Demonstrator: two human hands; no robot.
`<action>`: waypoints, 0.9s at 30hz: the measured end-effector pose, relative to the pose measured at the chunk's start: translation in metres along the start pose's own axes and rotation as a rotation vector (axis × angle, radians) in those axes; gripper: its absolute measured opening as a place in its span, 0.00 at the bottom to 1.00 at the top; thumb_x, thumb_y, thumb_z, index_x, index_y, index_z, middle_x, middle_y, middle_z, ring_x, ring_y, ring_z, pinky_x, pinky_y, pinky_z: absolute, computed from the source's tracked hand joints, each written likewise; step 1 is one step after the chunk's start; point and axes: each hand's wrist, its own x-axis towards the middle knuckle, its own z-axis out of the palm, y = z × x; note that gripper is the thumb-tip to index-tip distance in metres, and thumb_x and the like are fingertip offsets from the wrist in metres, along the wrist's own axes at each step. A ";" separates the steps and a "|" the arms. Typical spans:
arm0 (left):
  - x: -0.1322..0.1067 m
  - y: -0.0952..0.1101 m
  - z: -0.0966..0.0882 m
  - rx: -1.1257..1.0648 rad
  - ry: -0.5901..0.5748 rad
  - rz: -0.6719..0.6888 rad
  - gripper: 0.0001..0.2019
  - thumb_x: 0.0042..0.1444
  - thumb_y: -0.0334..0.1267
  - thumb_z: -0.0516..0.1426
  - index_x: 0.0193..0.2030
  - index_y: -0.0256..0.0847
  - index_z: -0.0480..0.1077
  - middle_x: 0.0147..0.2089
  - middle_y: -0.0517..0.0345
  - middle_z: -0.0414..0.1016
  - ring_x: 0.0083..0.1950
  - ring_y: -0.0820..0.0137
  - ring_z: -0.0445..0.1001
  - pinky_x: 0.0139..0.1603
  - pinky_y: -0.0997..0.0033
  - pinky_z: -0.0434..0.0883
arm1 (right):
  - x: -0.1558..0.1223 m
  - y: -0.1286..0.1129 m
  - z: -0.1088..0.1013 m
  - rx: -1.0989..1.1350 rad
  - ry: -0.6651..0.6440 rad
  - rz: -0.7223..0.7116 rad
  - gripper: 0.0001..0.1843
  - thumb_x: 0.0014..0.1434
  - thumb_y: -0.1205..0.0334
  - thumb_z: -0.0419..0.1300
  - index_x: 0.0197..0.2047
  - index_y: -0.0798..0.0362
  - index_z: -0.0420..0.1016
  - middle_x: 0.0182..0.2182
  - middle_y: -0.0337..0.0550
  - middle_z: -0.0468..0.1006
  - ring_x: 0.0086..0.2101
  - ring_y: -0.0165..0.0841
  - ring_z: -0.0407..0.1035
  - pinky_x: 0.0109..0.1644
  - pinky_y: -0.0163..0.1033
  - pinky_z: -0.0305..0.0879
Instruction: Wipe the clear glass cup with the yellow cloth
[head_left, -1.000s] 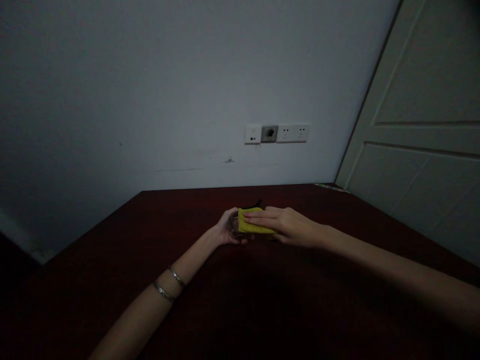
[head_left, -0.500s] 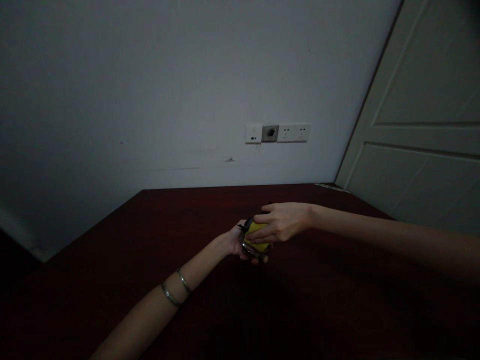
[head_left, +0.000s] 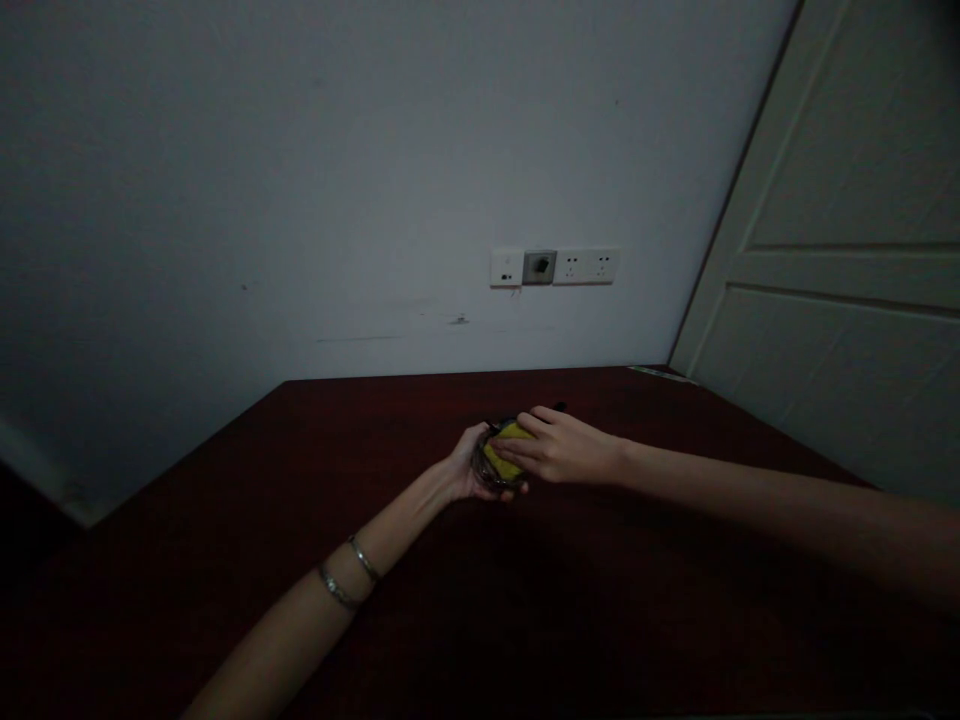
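My left hand (head_left: 469,473) is wrapped round a small clear glass vessel (head_left: 487,473), held just above the dark red table (head_left: 225,520). My right hand (head_left: 564,447) pinches a yellow cloth (head_left: 505,455) and presses it into the mouth of the glass. Both hands meet at the middle of the table. Two thin bangles (head_left: 345,578) sit on my left wrist. The lighting is dim, so the shape of the glass is hard to make out.
A white wall stands behind the table with a row of sockets (head_left: 555,267). A pale panelled door (head_left: 847,260) rises at the right, close to the table's far right corner. The table's left edge drops off into shadow.
The cloth lay spread flat over the glass a second ago; now it is bunched and pushed into it. Both hands dipped toward me, then moved back away.
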 end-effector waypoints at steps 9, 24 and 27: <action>-0.006 0.002 0.013 -0.030 0.344 0.259 0.22 0.47 0.53 0.46 0.28 0.34 0.66 0.17 0.54 0.69 0.14 0.66 0.67 0.06 0.76 0.52 | 0.029 -0.024 -0.017 0.339 -0.189 0.634 0.11 0.46 0.64 0.55 0.31 0.58 0.76 0.26 0.51 0.76 0.27 0.36 0.68 0.30 0.38 0.59; -0.005 -0.001 0.006 -0.153 0.241 0.525 0.25 0.50 0.51 0.44 0.41 0.31 0.66 0.31 0.43 0.75 0.24 0.60 0.73 0.15 0.69 0.65 | 0.002 0.012 0.009 1.783 0.689 1.132 0.24 0.42 0.65 0.53 0.45 0.59 0.70 0.35 0.49 0.77 0.31 0.36 0.70 0.32 0.37 0.66; -0.004 -0.001 0.005 -0.273 0.295 0.605 0.23 0.53 0.51 0.45 0.44 0.33 0.65 0.36 0.42 0.74 0.32 0.59 0.75 0.32 0.56 0.71 | -0.007 0.005 0.031 1.701 0.852 1.333 0.24 0.44 0.63 0.56 0.47 0.55 0.67 0.36 0.46 0.76 0.31 0.34 0.70 0.29 0.35 0.65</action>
